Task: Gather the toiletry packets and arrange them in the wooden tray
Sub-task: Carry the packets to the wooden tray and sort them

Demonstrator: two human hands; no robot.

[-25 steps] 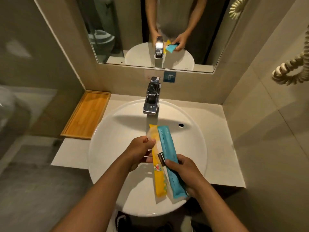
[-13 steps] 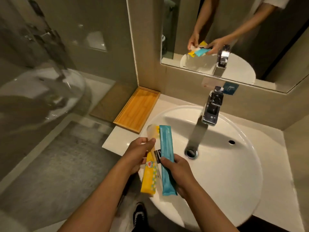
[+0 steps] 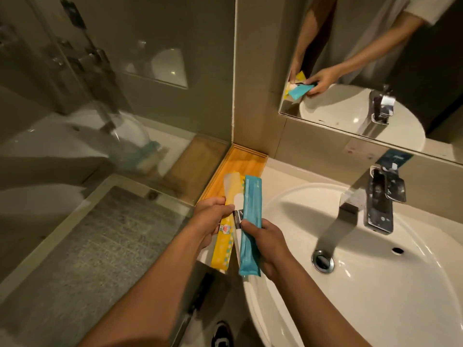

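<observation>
I hold a long yellow toiletry packet (image 3: 223, 249) in my left hand (image 3: 211, 219), pinched near its middle. My right hand (image 3: 263, 244) grips a long teal packet (image 3: 250, 226) right beside it, with a small dark-labelled packet (image 3: 237, 219) squeezed between the two. The upper ends of both long packets hang over the near part of the wooden tray (image 3: 240, 162). The tray lies on the counter in the corner, against the wall and the glass partition, and its visible part holds nothing.
A white round basin (image 3: 375, 284) with a chrome tap (image 3: 378, 199) and a drain (image 3: 322, 261) lies to the right. A mirror (image 3: 375, 58) hangs above it. A glass shower partition (image 3: 112, 108) stands along the tray's left side.
The view has swung left and both hands have carried the packets leftward, from over the basin to over the near end of the wooden tray.
</observation>
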